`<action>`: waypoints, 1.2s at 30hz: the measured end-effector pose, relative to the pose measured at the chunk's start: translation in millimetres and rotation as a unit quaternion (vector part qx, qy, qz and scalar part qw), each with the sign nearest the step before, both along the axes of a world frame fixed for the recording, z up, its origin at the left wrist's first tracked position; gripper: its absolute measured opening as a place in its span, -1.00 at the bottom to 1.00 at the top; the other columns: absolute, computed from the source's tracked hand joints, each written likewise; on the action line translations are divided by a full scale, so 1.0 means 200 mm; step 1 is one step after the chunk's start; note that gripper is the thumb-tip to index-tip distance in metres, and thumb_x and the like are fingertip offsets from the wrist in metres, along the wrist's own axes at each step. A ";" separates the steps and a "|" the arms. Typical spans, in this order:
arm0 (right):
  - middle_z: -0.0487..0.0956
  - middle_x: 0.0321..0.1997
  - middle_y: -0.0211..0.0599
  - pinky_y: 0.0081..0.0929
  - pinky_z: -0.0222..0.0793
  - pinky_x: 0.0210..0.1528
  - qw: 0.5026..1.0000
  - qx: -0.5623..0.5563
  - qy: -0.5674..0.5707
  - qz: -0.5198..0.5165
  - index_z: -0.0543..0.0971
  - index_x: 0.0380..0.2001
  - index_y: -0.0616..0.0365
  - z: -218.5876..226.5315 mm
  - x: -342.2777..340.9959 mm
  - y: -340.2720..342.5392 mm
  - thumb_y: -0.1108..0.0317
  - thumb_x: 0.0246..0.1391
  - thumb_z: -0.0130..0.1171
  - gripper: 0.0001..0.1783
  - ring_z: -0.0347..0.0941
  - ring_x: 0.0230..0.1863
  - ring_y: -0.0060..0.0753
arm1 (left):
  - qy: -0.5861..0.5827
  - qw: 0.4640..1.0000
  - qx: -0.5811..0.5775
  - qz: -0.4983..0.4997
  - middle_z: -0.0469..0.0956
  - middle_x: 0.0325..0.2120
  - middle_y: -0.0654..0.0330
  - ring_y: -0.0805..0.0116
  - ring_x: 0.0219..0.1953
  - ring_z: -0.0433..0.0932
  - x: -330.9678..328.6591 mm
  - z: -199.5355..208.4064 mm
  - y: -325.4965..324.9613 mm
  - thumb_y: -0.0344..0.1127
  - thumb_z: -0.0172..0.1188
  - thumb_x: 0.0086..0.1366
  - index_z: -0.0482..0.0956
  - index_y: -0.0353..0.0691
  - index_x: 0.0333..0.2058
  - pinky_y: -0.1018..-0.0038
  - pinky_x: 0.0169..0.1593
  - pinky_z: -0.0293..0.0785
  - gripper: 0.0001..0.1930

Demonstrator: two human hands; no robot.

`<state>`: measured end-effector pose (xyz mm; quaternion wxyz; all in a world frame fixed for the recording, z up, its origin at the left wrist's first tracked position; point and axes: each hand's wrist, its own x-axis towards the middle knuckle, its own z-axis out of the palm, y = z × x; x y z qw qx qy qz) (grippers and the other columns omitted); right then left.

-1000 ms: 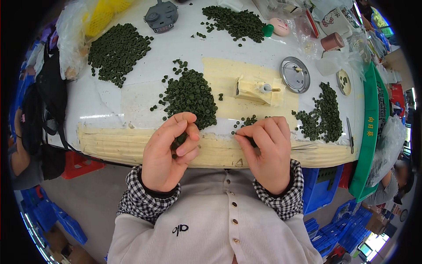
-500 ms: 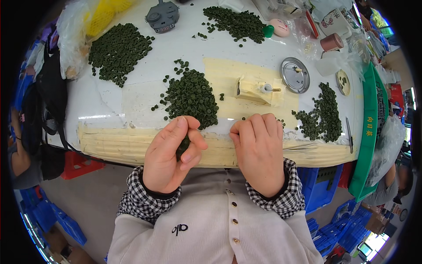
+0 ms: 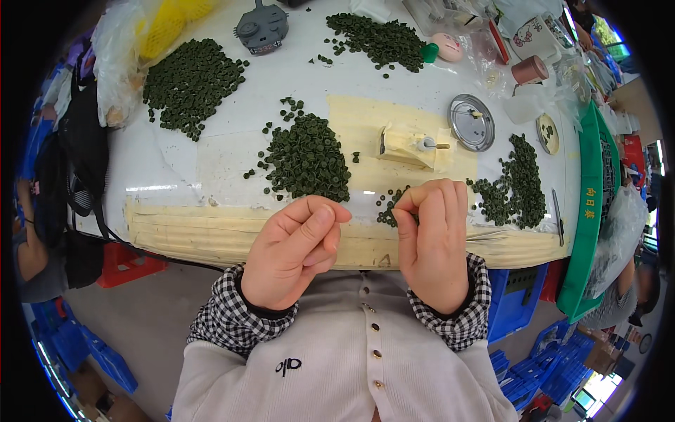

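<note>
My left hand is closed at the near edge of the table, thumb pressed to the index finger and the other fingers curled. What it holds is hidden by the fingers. Just in front of it lies a heap of small round dark green plastic pieces, like little wheels. My right hand is closed with its fingertips bent down beside a small cluster of the same pieces. Anything between those fingertips cannot be made out. Beyond this hand stands a block wrapped in yellow tape, with a white-collared pin sticking out sideways.
More green pieces lie in heaps at the far left, far middle and right. A round metal lid, tweezers and a green tray are on the right. A grey model turret stands at the back.
Both hands have shifted slightly right. The right hand has uncovered more of the small cluster. Dark green pieces seen in the left hand before are now hidden by its fingers.
</note>
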<state>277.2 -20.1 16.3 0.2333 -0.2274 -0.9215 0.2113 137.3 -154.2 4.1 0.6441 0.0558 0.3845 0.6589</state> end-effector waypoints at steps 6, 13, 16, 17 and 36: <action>0.33 -0.40 -0.17 -0.30 0.16 -0.27 0.995 -0.081 0.043 0.035 0.36 -0.43 0.24 0.05 0.04 0.00 0.59 -0.14 0.10 -0.83 0.22 -0.35 -0.11 | -0.055 0.998 0.019 -0.002 0.35 -0.50 0.37 0.70 -0.60 0.06 0.03 0.03 0.05 -0.32 -0.16 0.40 0.36 -0.38 -0.03 0.75 -0.54 0.05 -0.71; 0.35 -0.40 -0.21 -0.35 0.17 -0.27 0.981 -0.143 0.105 0.072 0.36 -0.41 0.22 0.05 0.06 -0.01 0.56 -0.07 0.10 -0.86 0.24 -0.35 -0.14 | -0.074 0.997 0.029 -0.017 0.48 -0.47 0.31 0.69 -0.64 0.07 0.03 -0.02 0.04 -0.33 -0.09 0.38 0.41 -0.30 -0.06 0.71 -0.54 0.07 -0.75; 0.35 -0.40 -0.22 -0.35 0.17 -0.26 0.974 -0.174 0.116 0.083 0.36 -0.41 0.21 0.05 0.06 -0.02 0.54 -0.06 0.11 -0.86 0.24 -0.34 -0.15 | -0.114 0.992 0.059 -0.018 0.52 -0.43 0.26 0.69 -0.65 0.07 0.06 -0.05 0.04 -0.33 -0.05 0.36 0.44 -0.29 -0.09 0.71 -0.55 0.07 -0.77; 0.35 -0.40 -0.22 -0.35 0.17 -0.26 0.973 -0.179 0.119 0.085 0.36 -0.41 0.21 0.05 0.06 -0.02 0.53 -0.06 0.11 -0.86 0.24 -0.34 -0.15 | -0.114 0.990 0.074 -0.017 0.53 -0.41 0.25 0.69 -0.65 0.07 0.07 -0.08 0.04 -0.32 -0.03 0.36 0.44 -0.29 -0.10 0.72 -0.55 0.07 -0.78; 0.36 -0.40 -0.22 -0.36 0.18 -0.24 0.964 -0.211 0.121 0.106 0.37 -0.41 0.23 0.02 0.04 -0.03 0.53 -0.07 0.12 -0.86 0.23 -0.34 -0.14 | -0.016 1.000 0.019 -0.018 0.53 -0.52 0.24 0.71 -0.66 0.17 0.09 -0.03 0.06 -0.31 0.07 0.30 0.53 -0.33 -0.30 0.74 -0.59 0.08 -0.82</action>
